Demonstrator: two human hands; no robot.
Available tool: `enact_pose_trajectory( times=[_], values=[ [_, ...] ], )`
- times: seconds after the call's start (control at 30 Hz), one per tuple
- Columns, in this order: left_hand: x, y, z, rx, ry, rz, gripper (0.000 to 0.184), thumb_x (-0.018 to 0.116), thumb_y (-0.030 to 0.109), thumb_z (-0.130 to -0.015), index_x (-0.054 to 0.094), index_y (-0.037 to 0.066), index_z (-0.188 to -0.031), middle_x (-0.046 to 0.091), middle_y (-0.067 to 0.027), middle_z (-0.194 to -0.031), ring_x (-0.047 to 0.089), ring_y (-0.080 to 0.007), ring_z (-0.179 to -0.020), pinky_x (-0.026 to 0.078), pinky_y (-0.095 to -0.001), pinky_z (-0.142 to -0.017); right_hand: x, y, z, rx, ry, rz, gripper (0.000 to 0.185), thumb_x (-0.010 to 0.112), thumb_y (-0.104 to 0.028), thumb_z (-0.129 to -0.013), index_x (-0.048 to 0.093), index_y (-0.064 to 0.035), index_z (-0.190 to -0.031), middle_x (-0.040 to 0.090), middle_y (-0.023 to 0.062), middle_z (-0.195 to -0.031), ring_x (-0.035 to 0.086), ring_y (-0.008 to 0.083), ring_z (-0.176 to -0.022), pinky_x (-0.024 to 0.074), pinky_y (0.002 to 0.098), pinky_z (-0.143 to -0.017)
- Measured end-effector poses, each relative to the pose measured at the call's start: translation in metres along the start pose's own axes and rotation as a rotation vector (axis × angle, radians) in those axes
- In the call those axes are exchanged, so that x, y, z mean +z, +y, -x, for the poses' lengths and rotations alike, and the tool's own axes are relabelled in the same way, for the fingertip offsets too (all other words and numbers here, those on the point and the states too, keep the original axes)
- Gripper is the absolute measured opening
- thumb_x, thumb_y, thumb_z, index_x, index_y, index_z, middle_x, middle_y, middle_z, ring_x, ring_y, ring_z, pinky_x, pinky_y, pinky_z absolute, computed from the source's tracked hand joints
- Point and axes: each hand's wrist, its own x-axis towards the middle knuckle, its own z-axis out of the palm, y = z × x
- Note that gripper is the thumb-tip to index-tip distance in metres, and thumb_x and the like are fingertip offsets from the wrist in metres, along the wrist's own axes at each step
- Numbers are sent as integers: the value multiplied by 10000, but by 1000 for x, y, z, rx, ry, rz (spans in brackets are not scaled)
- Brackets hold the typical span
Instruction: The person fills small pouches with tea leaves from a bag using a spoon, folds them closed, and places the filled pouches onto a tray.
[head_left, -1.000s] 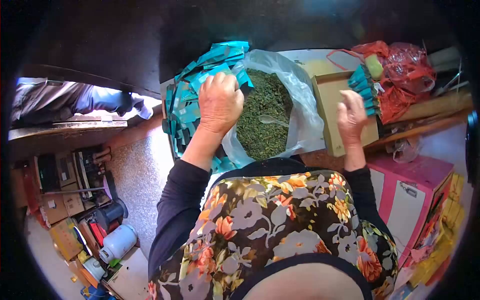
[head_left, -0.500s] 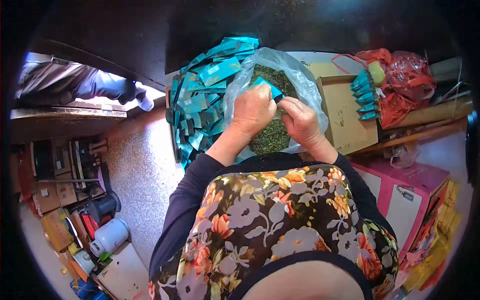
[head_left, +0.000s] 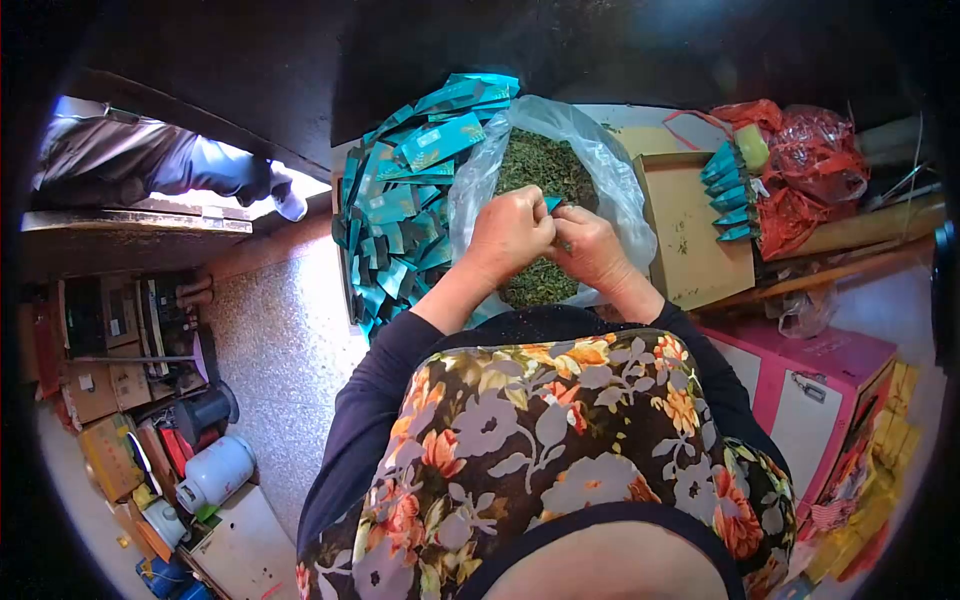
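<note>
A small teal packet point(head_left: 551, 204), glossy and mostly covered by the fingers, is located above the open plastic bag. The left hand point(head_left: 511, 238) and the right hand point(head_left: 593, 247) meet at the packet, fingers curled, each pinching it between thumb and fingertips. The plastic bag point(head_left: 626, 195) is translucent and wrinkled, with its rim folded outward around a loose mass of dried leaves point(head_left: 545, 160), dark green, coarse and crumbled. A heap of flat teal packets point(head_left: 400, 200), rectangular and glossy with printed faces, lies at the left of the bag, overlapping at random angles. At the right is a shallow cardboard box point(head_left: 690, 225), matte brown, with a few leaf fragments on its inner surface. A row of filled teal packets point(head_left: 731, 192), plump and wedge-like, stands along its far-right edge. Beyond the row lie crumpled red plastic bags point(head_left: 815, 165), thin and semi-transparent.
</note>
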Motion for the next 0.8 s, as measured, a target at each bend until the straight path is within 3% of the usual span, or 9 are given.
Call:
enact_pose_trajectory(
  times=[0.07,0.13,0.17,0.23,0.27,0.4,0.47,0.57,0.8],
  values=[
    [-2,-6,3,-17,-64,171,155,663,132,-743,564,19,-706,576,-78,-603,552,-147,-548,442,-302,-522,2,3,2,-14,1,7,183,711,-87,-645,627,-49,-804,621,87,-880,618,272,-809,520,362,-692],
    [-8,-18,4,-4,-63,385,185,704,159,-744,579,30,-788,596,-60,-694,527,-105,-591,430,-258,-542,3,5,3,-49,49,21,169,708,-91,-655,628,-42,-795,634,95,-916,626,273,-817,522,360,-704],
    [-17,-25,4,-113,-152,333,378,758,186,-687,581,34,-984,618,-110,-939,590,-183,-819,474,-296,-723,0,4,3,-21,50,-10,143,702,-87,-668,629,-40,-782,643,99,-942,632,275,-828,525,359,-713],
    [-29,-28,9,217,-40,-52,658,790,199,-624,500,53,-1197,536,-154,-1191,512,-279,-1104,413,-367,-944,-3,8,6,15,42,-49,179,697,-45,-678,654,-38,-852,649,118,-985,636,288,-874,528,346,-740],
    [-29,-37,10,197,-154,-30,845,806,201,-573,412,73,-1309,446,-165,-1318,378,-330,-1255,302,-409,-1061,-7,6,6,35,35,-71,169,687,-48,-692,653,-33,-857,649,120,-1022,633,294,-913,523,349,-770],
    [-15,-53,13,253,-228,-71,803,795,187,-592,425,92,-1298,463,-152,-1305,431,-337,-1205,355,-401,-1016,-11,6,4,9,-10,-121,165,701,-38,-671,643,-25,-826,639,128,-1065,612,310,-994,505,363,-829],
    [-10,-56,12,143,-274,-29,736,783,168,-613,449,88,-1264,479,-142,-1280,480,-328,-1155,382,-396,-988,-14,5,3,-27,-3,-109,174,711,-38,-653,637,-24,-810,635,129,-1069,604,323,-1009,500,372,-837],
    [-5,-55,16,188,-186,32,657,774,142,-630,477,70,-1212,521,-137,-1187,516,-321,-1108,413,-380,-946,-14,5,1,-71,10,-122,203,730,-31,-608,622,-22,-779,624,127,-1075,585,357,-1028,491,391,-848],
    [5,-66,25,190,-86,133,607,791,128,-635,480,55,-1151,545,-143,-1115,543,-272,-1066,434,-340,-917,-22,-13,-12,-79,-58,-93,183,688,-34,-631,633,-42,-805,640,99,-1027,626,276,-882,518,350,-764]
  ],
)
